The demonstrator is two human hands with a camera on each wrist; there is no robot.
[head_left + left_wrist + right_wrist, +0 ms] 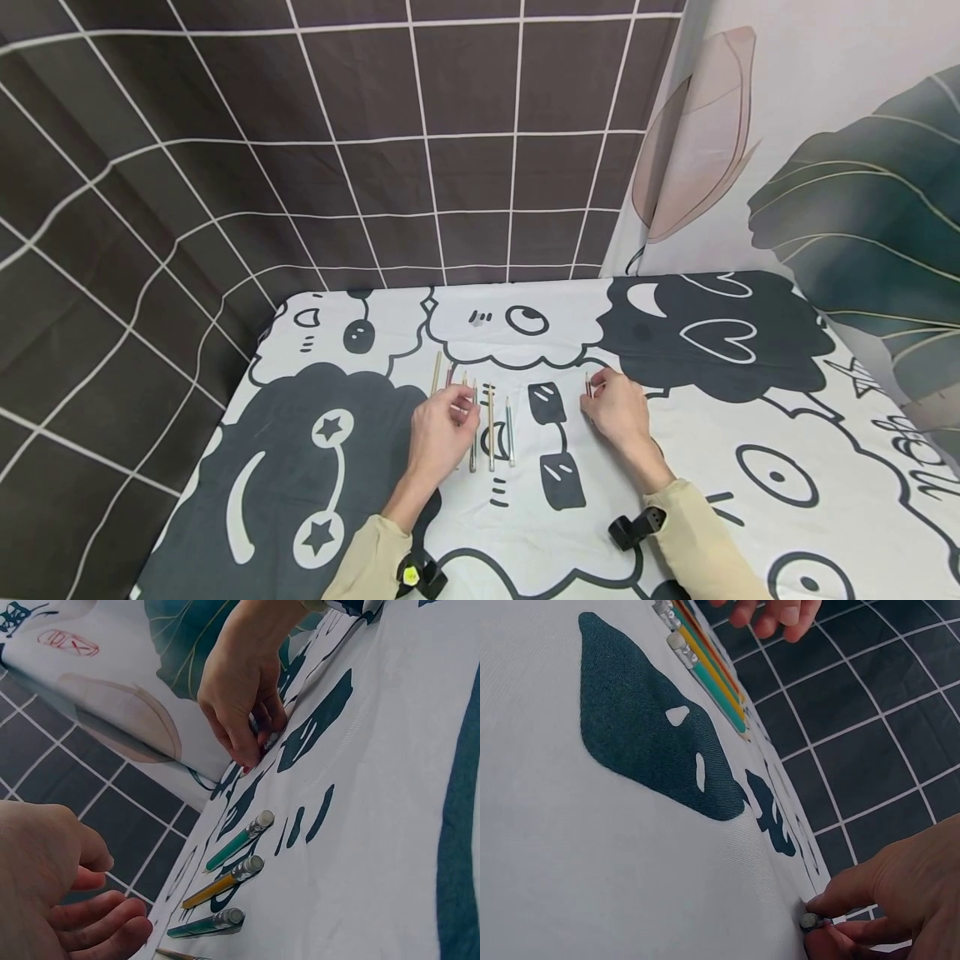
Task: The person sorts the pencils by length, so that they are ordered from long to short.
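Several pencils lie side by side on the patterned cloth, among them a teal pencil (pixel 510 433), a yellow pencil (pixel 491 429) and a dark green pencil (pixel 473 437). My left hand (pixel 442 429) hovers over the left part of this row, its fingers loosely bent with nothing between them, and partly covers some pencils. Off to the right, my right hand (pixel 618 408) pinches a reddish pencil (pixel 588 384) between thumb and fingers, low over the cloth. In the right wrist view only that pencil's eraser end (pixel 808 921) peeks out; the fingers hide most of the rest.
A black-and-white cartoon cloth (pixel 495 567) covers the table. Behind it hangs a dark curtain with white grid lines (pixel 465 175), and a leaf-print curtain (pixel 847 217) hangs at the right. At the table's far left, yellow and red pencils (pixel 437 372) stand out beyond the left hand.
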